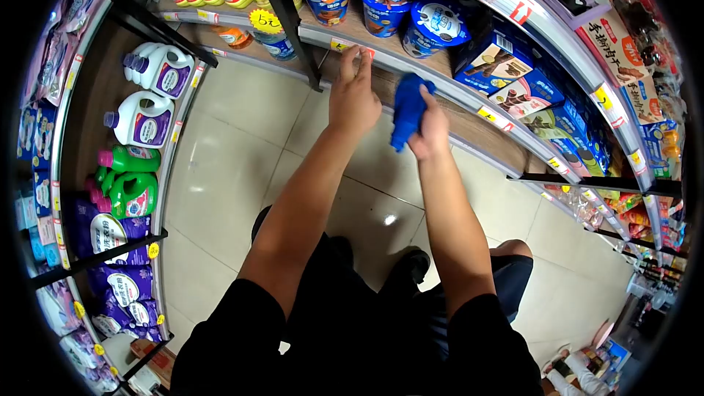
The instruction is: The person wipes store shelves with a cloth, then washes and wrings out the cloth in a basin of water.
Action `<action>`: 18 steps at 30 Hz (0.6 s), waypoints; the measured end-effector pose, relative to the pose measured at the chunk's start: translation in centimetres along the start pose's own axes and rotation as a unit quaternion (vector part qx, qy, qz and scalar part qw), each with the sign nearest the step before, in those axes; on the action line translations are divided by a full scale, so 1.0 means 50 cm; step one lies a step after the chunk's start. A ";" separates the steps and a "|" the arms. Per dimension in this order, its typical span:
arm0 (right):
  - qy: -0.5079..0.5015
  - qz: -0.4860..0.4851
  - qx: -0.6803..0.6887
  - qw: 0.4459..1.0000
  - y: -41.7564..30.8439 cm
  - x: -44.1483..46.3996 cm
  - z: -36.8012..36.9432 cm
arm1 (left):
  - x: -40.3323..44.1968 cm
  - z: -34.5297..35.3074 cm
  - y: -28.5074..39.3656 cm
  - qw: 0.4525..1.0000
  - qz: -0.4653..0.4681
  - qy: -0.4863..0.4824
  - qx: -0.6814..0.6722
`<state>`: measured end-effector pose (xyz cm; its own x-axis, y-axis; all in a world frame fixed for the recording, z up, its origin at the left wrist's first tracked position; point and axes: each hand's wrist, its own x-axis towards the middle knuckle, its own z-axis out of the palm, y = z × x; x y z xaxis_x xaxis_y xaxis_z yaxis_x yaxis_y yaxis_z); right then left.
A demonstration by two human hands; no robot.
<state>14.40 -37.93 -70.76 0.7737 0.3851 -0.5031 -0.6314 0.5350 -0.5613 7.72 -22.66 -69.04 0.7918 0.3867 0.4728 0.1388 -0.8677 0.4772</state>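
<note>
My left hand (354, 99) reaches up to the shelf edge, fingers stretched out, their tips at a small yellow and red price label (342, 45). Whether they press on it or just hover, I cannot tell. In my right hand (433, 130) is a bunched blue cloth (409, 108), gripped between thumb and fingers, just in front of the lower shelf board (469, 121). Above the hands stand blue snack cups, among them one (384, 6) and another with a white lid picture (437, 26).
Blue biscuit boxes (499, 55) line the shelf to the right. On the left shelf are white detergent bottles (147, 119), green bottles (132, 194) and purple bags (110, 231). A black shelf post (293, 22) rises left of my left hand. Tiled floor (227, 147) lies between.
</note>
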 end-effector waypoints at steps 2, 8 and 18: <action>0.007 0.005 0.016 1.000 0.004 0.030 0.018 | 0.003 -0.006 0.007 0.997 -0.048 -0.046 -0.028; -0.105 0.033 0.098 0.989 -0.082 0.046 -0.117 | 0.003 0.006 0.002 0.999 -0.023 -0.025 -0.002; 0.034 -0.021 -0.048 0.998 -0.044 -0.048 -0.051 | 0.002 -0.003 0.010 0.999 -0.027 -0.024 -0.015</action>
<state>13.81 -41.96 -70.02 0.7960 0.3107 -0.5195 -0.6035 0.4732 -0.6418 7.76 -23.02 -68.63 0.8117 0.4165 0.4094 0.1646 -0.8357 0.5239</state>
